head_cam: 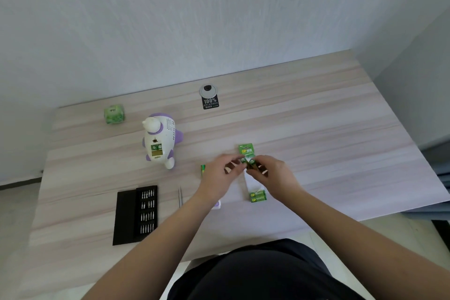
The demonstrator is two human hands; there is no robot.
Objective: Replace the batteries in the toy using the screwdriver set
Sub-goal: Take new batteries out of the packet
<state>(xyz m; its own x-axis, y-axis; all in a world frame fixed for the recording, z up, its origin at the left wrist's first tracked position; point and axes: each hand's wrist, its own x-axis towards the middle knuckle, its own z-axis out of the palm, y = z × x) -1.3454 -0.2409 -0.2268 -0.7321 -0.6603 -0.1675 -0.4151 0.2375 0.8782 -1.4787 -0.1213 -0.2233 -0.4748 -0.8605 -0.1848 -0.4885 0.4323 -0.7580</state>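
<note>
2 hands (220, 173), 1 toy (159, 142), perhaps 5 batteries (258, 196)

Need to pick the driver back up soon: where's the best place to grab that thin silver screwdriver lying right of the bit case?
Pinch the silver screwdriver mid-shaft from above, fingers on its left and right sides. It lies flat, pointing away from you, with bare table either side; the left hand is nearest.

The person is wearing dark clothing at the torso; both forearms are showing bare, sleeveless up to the left hand (220, 173) and right hand (272, 173)
</note>
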